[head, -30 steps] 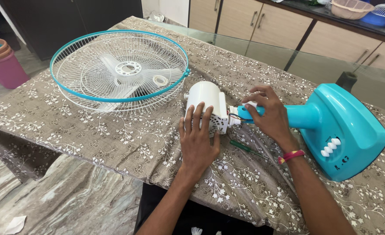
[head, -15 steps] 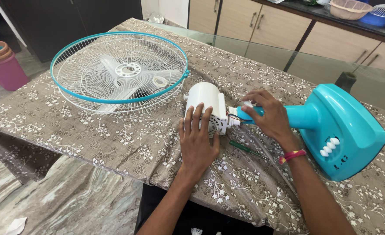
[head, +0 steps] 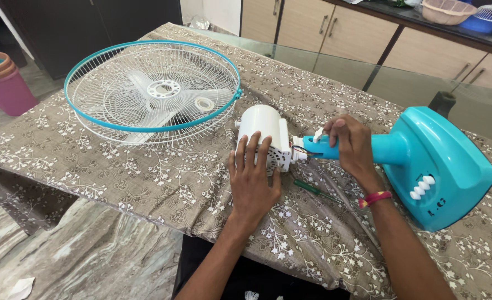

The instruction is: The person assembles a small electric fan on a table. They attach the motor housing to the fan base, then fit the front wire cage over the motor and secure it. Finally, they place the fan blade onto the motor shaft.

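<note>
Left hand (head: pixel 251 172) lies flat, fingers spread, on white motor housing (head: pixel 264 136) at mid-tabletop (head: pixel 146 183) | right hand (head: pixel 350 145), fingers pinched on small white knob (head: pixel 318 134) atop teal neck (head: pixel 379 149) | best held steady, knob turned squarely | green screwdriver (head: pixel 312 189) near

The glass-topped table (head: pixel 424 89) wears a brown flowered cloth (head: pixel 162 178), and on it lie a teal-rimmed wire fan guard (head: pixel 152 86) — beyond the left grip (head: pixel 251 175) — a white motor housing (head: pixel 264 136) under it, a green-handled screwdriver (head: pixel 311 189) between both grips, and a teal fan base (head: pixel 440 166) past the right grip (head: pixel 349 144).
</note>
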